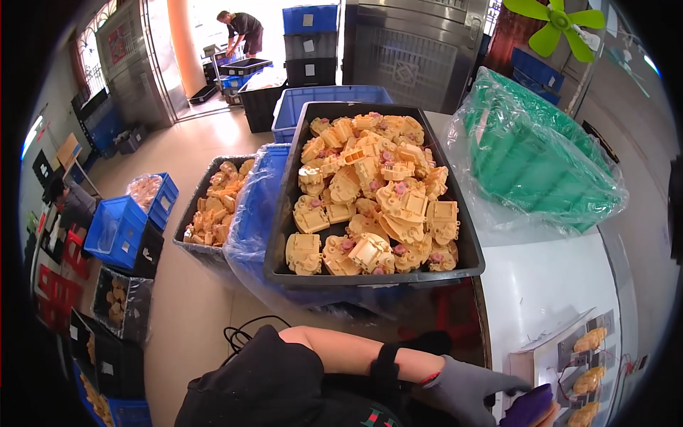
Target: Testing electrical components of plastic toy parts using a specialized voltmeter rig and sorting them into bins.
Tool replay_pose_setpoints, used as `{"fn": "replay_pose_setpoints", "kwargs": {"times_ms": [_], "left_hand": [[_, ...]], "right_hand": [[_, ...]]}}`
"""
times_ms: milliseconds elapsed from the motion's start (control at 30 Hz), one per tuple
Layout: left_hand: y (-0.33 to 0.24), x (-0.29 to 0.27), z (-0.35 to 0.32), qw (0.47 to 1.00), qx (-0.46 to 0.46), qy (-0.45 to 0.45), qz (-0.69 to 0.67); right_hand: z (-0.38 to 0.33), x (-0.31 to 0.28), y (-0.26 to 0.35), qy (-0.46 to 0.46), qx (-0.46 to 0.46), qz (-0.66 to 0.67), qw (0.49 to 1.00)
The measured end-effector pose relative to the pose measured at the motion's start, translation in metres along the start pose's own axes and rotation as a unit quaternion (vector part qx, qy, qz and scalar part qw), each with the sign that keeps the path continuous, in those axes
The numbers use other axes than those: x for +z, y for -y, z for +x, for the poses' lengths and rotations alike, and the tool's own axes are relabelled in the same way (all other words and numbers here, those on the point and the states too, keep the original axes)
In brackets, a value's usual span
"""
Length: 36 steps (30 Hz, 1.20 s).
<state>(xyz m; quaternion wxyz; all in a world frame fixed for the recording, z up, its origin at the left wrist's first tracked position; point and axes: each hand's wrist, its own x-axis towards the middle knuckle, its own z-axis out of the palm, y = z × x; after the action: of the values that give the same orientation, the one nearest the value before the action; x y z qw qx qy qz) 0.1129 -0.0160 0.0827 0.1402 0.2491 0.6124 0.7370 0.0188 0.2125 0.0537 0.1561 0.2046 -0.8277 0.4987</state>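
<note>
My left hand, in a grey glove, reaches in at the lower right with fingers stretched toward the white bench. I see nothing held in it. Beside its fingertips, at the lower edge, is what seems to be my right hand, mostly cut off, with something purple over or in it. Whether it grips anything cannot be made out. Just right of the hands, a fixture on the bench carries yellowish plastic housings in a row, with thin wires. A black tray ahead holds many similar housings, some with small pink parts.
Blue crates lie under and behind the tray. Left of it stands a grey bin of housings. A green crate in clear plastic rests on the bench. Black cables lie on the floor. Two people are farther off.
</note>
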Motion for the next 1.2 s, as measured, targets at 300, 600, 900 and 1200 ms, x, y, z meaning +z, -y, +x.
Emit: {"fn": "replay_pose_setpoints", "kwargs": {"times_ms": [300,600,900,1200], "left_hand": [[0.006,0.004,0.021,0.963,0.131,-0.236,-0.011],[0.006,-0.041,0.048,0.888,0.303,-0.338,-0.076],[0.038,-0.121,0.057,0.565,0.033,-0.450,0.691],[0.048,-0.100,0.063,0.750,-0.065,-0.300,0.587]], "right_hand": [[-0.027,0.048,0.076,0.126,-0.117,0.033,0.985],[-0.050,0.040,0.086,0.301,-0.218,-0.028,0.928],[-0.051,-0.026,0.045,0.125,-0.090,-0.033,0.988],[-0.060,-0.043,0.042,0.060,0.057,-0.061,0.995]]}}
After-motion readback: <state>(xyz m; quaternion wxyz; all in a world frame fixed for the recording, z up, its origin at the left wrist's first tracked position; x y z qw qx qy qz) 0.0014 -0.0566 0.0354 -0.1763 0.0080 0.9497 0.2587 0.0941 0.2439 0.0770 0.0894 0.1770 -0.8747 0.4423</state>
